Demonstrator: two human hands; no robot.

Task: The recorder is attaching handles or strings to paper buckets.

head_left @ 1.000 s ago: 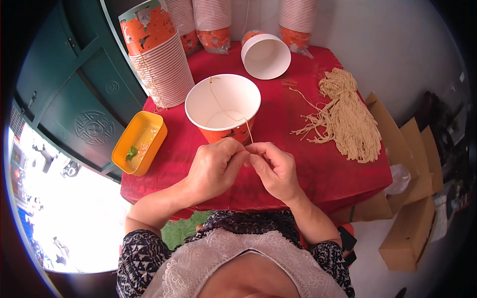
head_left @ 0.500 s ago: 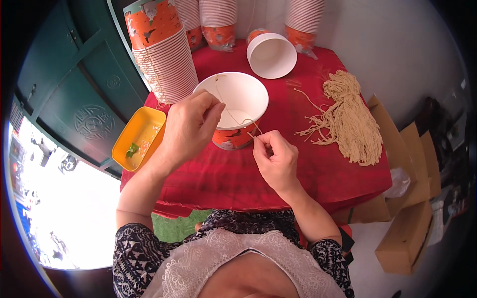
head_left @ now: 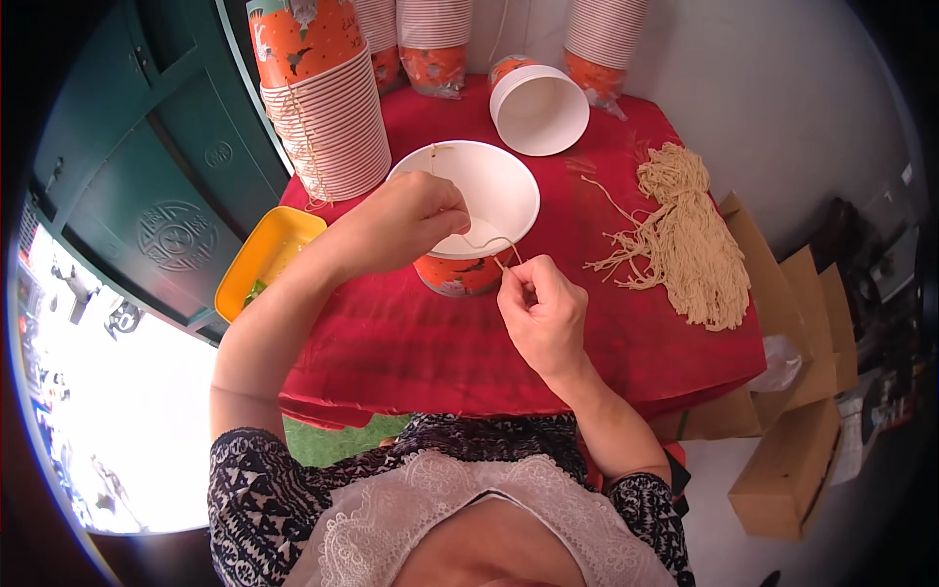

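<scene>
Right, both hands are on one thin tan string (head_left: 481,242). Left hand (head_left: 416,217) hangs over the near rim of the white paper bowl (head_left: 489,191), grip pinched together on the string's far end. Right hand (head_left: 540,311) sits nearer the body, just outside the bowl, grip clamped on the near end. String runs from the right grip up and leftward to the left grip, sagging across the rim (long axis roughly diagonal). Left hand is nearer the bowl. Loose string bundle (head_left: 685,240) lies well right of the right grip on the red tabletop (head_left: 411,342); stacked bowls (head_left: 328,108) beyond the left.
</scene>
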